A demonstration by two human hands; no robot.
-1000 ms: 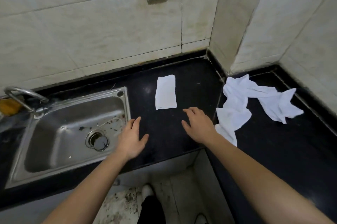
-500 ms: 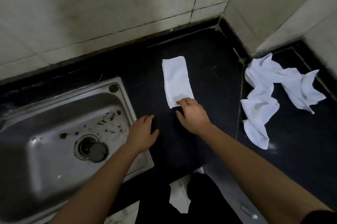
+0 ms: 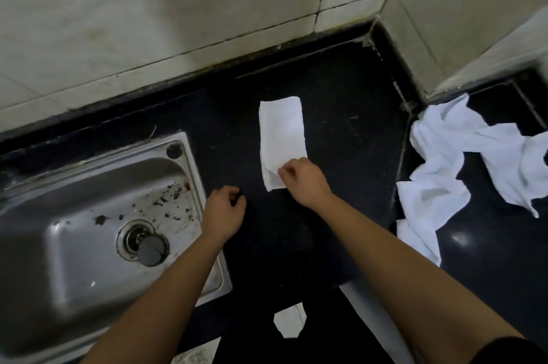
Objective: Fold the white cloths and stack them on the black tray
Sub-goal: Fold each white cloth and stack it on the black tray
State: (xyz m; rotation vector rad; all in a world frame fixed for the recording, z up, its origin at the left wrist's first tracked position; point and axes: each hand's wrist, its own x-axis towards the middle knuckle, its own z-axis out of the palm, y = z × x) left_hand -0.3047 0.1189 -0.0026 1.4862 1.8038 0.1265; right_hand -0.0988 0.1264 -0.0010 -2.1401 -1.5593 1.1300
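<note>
A folded white cloth lies as a narrow strip on the black counter, its long side running away from me. My right hand pinches the near right corner of that strip, fingers closed on the fabric. My left hand rests to the left on the bare counter, fingers curled and holding nothing. Crumpled, unfolded white cloths are heaped on the counter at the right. No separate black tray can be told apart from the black counter.
A steel sink with a drain plug and dirt specks fills the left. Tiled walls close the back and the right corner. The counter's front edge runs just below my wrists, floor visible beneath.
The view tilted down and closer. My right hand reached forward from the counter to the strip's near corner and closed on it. My left hand curled its fingers beside the sink.
</note>
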